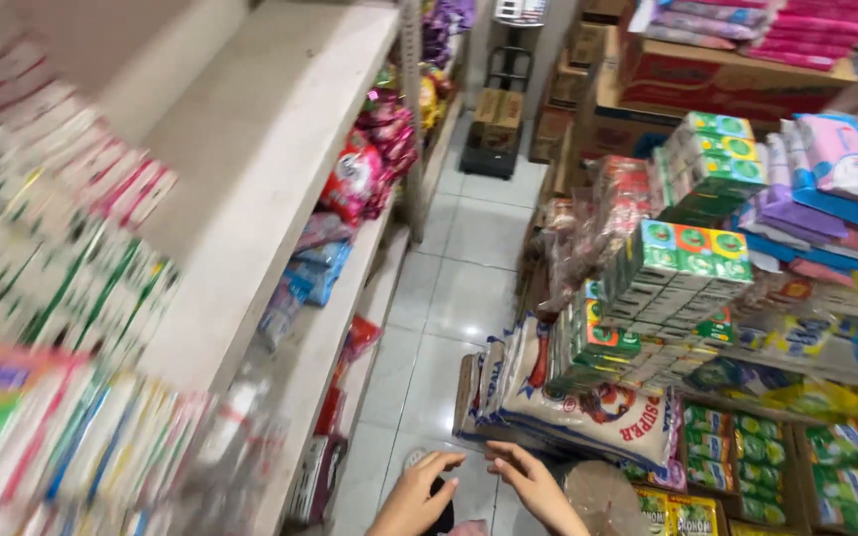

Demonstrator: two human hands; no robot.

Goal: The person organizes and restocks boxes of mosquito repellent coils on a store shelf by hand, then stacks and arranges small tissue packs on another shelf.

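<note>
A: Shop aisle, head view. Both hands low in frame over the tiled floor (449, 298). Left hand (414, 496) fingers slightly curled and apart, clamped on nothing. Right hand (533, 481) likewise loose, fingers spread, tips pointing toward the left one.

B: Touching each other?

A: Close, fingertips near, a small gap between. Cannot tell if anything small sits between them; something dark shows under the left hand, too blurred to name.

B: Nearest goods?

A: White sacks (588, 407) leaning upright in a row just beyond the right hand, stood on edge, likely so they can be flipped through and pulled singly. A round woven thing (603, 496) just beside the right wrist.

B: Above that?

A: Green boxes (687, 263) piled in bundles on the sacks, soft packs (826, 189) heaped further right; stacked high, probably for want of shelf room.

B: Left side?

A: White shelf (260, 149), top board mostly bare, blurred packets (62, 288) at its near end, red bags (355, 179) on the lower tier facing the aisle
</note>
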